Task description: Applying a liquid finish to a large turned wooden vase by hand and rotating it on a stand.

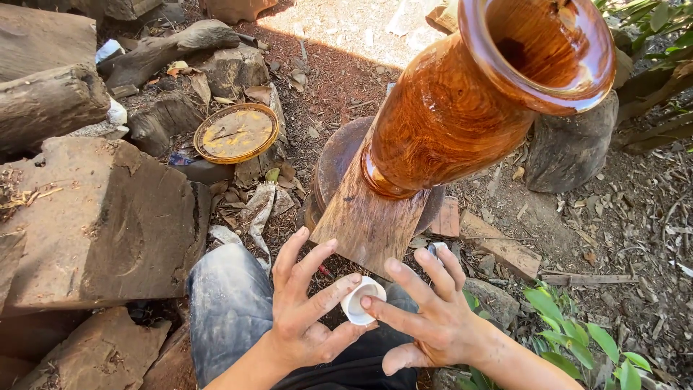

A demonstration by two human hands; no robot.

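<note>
though fingers splayed, both hands' [303, 310] [426, 318] fingertip grip on white cap [361, 300]; vase [462, 108] well apart

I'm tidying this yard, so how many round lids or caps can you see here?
2. A small white cap sits pinched between the fingertips of the left hand and right hand. A yellow lid lies on the dark wood chunks, upper left. Others may be hidden in the debris.

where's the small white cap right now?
Head view, bottom centre: the white cap is pinched between the fingertips of the left hand and right hand, just below the wooden vase.
</note>
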